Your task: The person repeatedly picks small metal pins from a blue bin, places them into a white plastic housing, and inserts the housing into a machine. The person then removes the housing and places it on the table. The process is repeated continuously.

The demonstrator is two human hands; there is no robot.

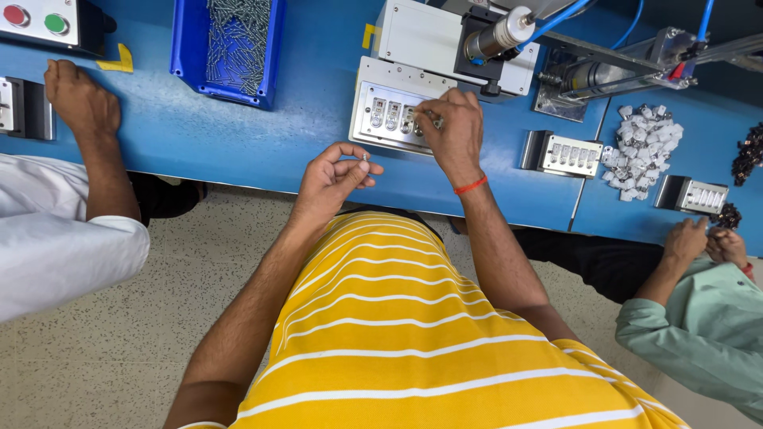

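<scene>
My left hand (334, 179) hovers at the near edge of the blue workbench (262, 143), pinching a small metal screw (365, 157) between thumb and fingertips. My right hand (453, 131), with a red thread on its wrist, rests on a white metal fixture plate (381, 111) with several slots. Its fingers pinch a small part at one slot on the plate's right side. What that part is stays hidden under the fingers.
A blue bin of screws (234, 44) stands at the back left, a pneumatic press unit (497, 40) behind the fixture. A co-worker's hand (75, 99) rests at left. Another person's hands (707, 242) work at right near a white parts pile (644, 151) and two more fixtures (568, 155).
</scene>
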